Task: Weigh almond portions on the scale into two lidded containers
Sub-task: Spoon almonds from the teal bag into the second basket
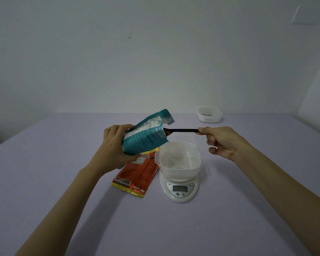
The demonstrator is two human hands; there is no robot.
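Observation:
My left hand grips a teal almond pouch, tilted with its open mouth toward the right, above the table. A black spoon is pinched by its handle end in my right hand; its bowl sits at the pouch's mouth and carries something brown. Below them a white kitchen scale stands on the table, and a white container with a slotted inner basket rests on its platform, with nothing visible inside. A second white container sits far back right, holding a few dark pieces.
An orange-red packet lies flat on the lavender table, just left of the scale and under the teal pouch. A pale wall rises behind the table's far edge.

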